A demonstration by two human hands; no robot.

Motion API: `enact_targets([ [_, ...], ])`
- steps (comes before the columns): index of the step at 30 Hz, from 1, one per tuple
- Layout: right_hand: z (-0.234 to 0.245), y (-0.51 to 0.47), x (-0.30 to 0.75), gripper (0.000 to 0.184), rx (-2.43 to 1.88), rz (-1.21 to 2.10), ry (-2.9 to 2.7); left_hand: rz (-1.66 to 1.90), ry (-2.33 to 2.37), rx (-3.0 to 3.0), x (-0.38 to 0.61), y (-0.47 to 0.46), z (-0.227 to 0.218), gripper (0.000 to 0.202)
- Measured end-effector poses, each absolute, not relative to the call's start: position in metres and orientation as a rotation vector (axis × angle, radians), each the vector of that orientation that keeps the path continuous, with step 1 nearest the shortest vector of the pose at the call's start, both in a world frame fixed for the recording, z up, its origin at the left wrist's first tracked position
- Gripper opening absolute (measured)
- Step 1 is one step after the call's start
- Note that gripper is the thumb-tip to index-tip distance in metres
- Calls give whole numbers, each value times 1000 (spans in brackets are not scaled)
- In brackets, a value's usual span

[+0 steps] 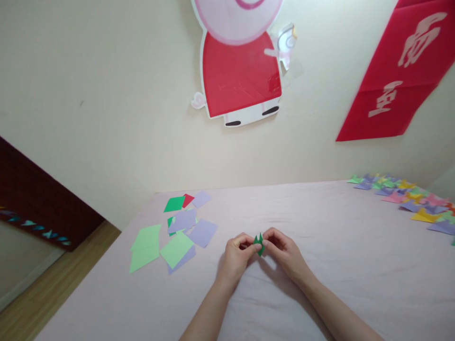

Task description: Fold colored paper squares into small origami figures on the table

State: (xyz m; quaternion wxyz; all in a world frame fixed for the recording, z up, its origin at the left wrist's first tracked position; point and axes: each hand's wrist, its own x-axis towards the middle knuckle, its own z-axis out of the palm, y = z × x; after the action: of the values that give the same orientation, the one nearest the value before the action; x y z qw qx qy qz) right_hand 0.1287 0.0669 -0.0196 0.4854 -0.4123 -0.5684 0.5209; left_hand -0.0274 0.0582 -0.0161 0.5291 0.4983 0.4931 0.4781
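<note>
A small dark green folded paper piece (pixel 259 243) with two pointed tips is pinched between both hands above the pale pink bed sheet (pixel 320 265). My left hand (pixel 239 255) grips its left side, fingers curled and closed on it. My right hand (pixel 284 251) pinches its right side with thumb and forefinger. Both forearms come in from the bottom edge.
Loose paper squares (pixel 177 227) in green, lilac and red lie to the left. Several folded coloured paper figures (pixel 408 196) line the far right edge. The wall behind carries a cartoon cut-out (pixel 241 71) and a red banner (pixel 401 71). Wooden floor (pixel 53 289) lies left.
</note>
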Motion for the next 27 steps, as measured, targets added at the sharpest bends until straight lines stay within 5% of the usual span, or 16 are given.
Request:
enact_targets([
  [27,-21,62,125,29,-1114,1015,-1670,1090,1226,1286,-26,56,-21,25],
])
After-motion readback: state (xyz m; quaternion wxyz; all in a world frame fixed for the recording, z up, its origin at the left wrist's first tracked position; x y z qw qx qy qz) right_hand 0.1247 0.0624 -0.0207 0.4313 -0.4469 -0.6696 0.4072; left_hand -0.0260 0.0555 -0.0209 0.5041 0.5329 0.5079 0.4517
